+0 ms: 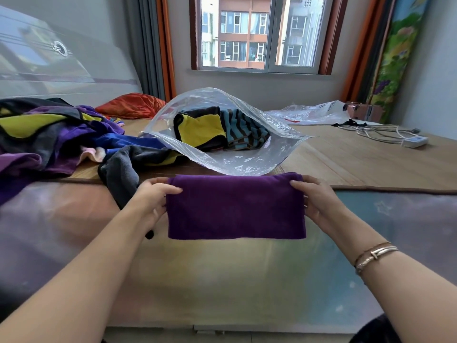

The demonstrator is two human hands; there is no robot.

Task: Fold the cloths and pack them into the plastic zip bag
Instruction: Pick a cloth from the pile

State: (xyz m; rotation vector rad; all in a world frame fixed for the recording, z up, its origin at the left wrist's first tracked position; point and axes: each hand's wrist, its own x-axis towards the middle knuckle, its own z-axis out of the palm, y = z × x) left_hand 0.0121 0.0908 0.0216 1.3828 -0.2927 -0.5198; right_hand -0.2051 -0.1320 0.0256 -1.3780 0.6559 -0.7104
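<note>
Item: folded purple cloth [236, 206], rectangular, held in the air above the near edge of the bed [222, 280], just on the near side of the bag mouth

Left hand [154, 198]: at 9 o'clock of the cloth, fingers curled over its left edge, pinching it

Right hand [315, 198]: at 3 o'clock of the cloth, fingers curled over its right edge, pinching it; bracelets [376, 253] on the wrist

Plastic zip bag [222, 134]: clear, at 12 o'clock of the cloth, lying on a woven mat [358, 159] with its mouth gaping toward the person; inside, a yellow-and-black cloth [197, 131] beside a striped blue-and-brown cloth [243, 131]

Loose cloth pile [57, 137]: at 10 o'clock, unfolded; purple, yellow, blue, grey and pink pieces, one grey piece hanging over the mat's edge beside the left hand

Other: orange cushion [131, 105] at 11 o'clock; a second plastic bag [314, 112] and a white power strip [415, 141] with cable at 2 o'clock; window [257, 33] at 12 o'clock
</note>
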